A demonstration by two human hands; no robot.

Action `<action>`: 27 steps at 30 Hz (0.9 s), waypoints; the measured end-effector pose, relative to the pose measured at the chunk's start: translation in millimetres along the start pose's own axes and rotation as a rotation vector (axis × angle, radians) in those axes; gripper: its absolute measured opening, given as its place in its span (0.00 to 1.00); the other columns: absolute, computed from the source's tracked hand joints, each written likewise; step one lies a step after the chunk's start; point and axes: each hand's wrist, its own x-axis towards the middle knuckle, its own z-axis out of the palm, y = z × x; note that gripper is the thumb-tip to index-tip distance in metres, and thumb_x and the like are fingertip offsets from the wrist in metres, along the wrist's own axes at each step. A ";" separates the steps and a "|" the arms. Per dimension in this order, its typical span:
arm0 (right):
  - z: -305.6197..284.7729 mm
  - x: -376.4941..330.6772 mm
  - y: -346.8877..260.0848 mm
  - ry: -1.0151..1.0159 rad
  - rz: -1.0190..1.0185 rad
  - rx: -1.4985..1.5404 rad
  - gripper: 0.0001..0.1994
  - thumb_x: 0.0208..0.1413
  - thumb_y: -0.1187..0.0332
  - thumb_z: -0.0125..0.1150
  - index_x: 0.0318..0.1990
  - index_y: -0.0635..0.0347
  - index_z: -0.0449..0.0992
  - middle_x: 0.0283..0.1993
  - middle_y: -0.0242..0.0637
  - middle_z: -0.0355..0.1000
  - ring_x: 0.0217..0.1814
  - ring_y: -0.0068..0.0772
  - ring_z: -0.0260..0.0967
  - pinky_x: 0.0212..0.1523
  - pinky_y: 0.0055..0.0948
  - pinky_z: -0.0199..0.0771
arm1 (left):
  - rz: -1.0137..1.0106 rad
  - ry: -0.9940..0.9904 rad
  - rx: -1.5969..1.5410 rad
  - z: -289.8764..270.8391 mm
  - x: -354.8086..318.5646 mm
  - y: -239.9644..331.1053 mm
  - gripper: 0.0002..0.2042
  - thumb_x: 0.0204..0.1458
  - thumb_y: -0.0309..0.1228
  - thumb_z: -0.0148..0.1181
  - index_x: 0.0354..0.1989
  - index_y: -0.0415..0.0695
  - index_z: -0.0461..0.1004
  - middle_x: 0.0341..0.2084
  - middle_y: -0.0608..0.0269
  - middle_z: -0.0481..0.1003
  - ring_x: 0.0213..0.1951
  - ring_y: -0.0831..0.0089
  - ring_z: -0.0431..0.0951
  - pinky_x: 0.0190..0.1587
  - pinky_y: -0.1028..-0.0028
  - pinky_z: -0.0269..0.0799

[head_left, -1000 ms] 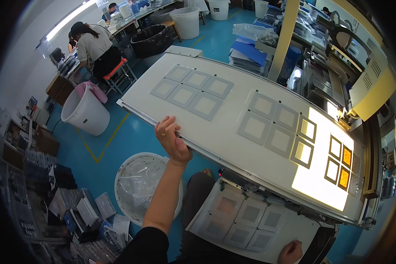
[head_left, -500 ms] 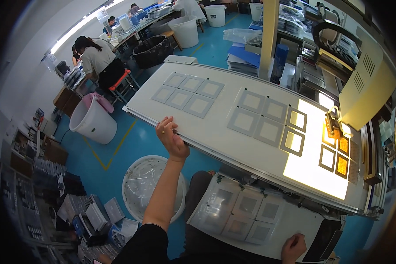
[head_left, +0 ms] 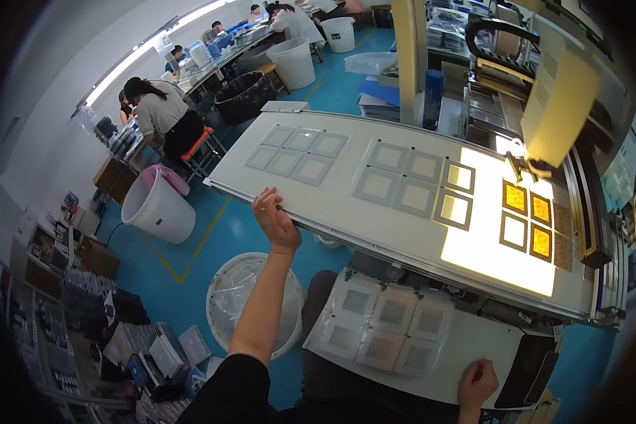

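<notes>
My left hand (head_left: 275, 222), with a ring on one finger, is at the near edge of a long white machine table (head_left: 318, 198); its fingers are loosely bent and hold nothing I can see. My right hand (head_left: 478, 384) rests curled into a loose fist on a lower white board (head_left: 466, 346). Beside it on that board lies a clear sheet (head_left: 380, 325) with several grey square frames. On the long table lie a left sheet of grey frames (head_left: 295, 155) and a middle group of frames (head_left: 413, 177). Under bright light at the right, some square frames (head_left: 541, 242) show amber centres.
A cream machine head (head_left: 562, 106) with a dark tool (head_left: 526, 168) hangs over the lit end. White bins (head_left: 159, 208) and a round tub (head_left: 215, 311) stand on the blue floor. Stacked boxes (head_left: 155, 353) are at lower left. People (head_left: 159, 116) sit at a far bench.
The machine's tool has moved toward the far side, uncovering an amber-centred frame. The view has shifted slightly. My hands keep nearly the same places.
</notes>
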 end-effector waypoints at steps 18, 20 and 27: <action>-2.8 -0.7 1.0 0.038 0.003 0.051 0.04 0.62 0.73 0.62 0.35 0.64 0.77 0.23 0.43 0.73 0.22 0.39 0.73 0.26 0.36 0.71 | 0.000 -0.040 -0.025 -4.4 -3.9 1.1 0.13 0.60 0.34 0.44 0.46 0.40 0.71 0.54 0.44 0.76 0.62 0.45 0.71 0.72 0.48 0.54; -2.0 -0.9 1.2 0.047 -0.003 0.052 0.04 0.62 0.73 0.62 0.35 0.64 0.77 0.23 0.43 0.73 0.22 0.39 0.73 0.26 0.36 0.71 | -0.001 -0.041 -0.027 -4.7 -4.0 1.0 0.13 0.60 0.34 0.44 0.46 0.40 0.71 0.54 0.44 0.76 0.62 0.45 0.71 0.72 0.48 0.54; -1.8 -1.1 1.0 0.045 0.014 0.059 0.05 0.62 0.73 0.62 0.35 0.64 0.77 0.23 0.42 0.73 0.22 0.39 0.72 0.26 0.36 0.70 | 0.000 -0.051 -0.023 -6.2 -3.8 1.0 0.14 0.59 0.33 0.44 0.47 0.40 0.71 0.55 0.45 0.75 0.63 0.45 0.71 0.73 0.47 0.53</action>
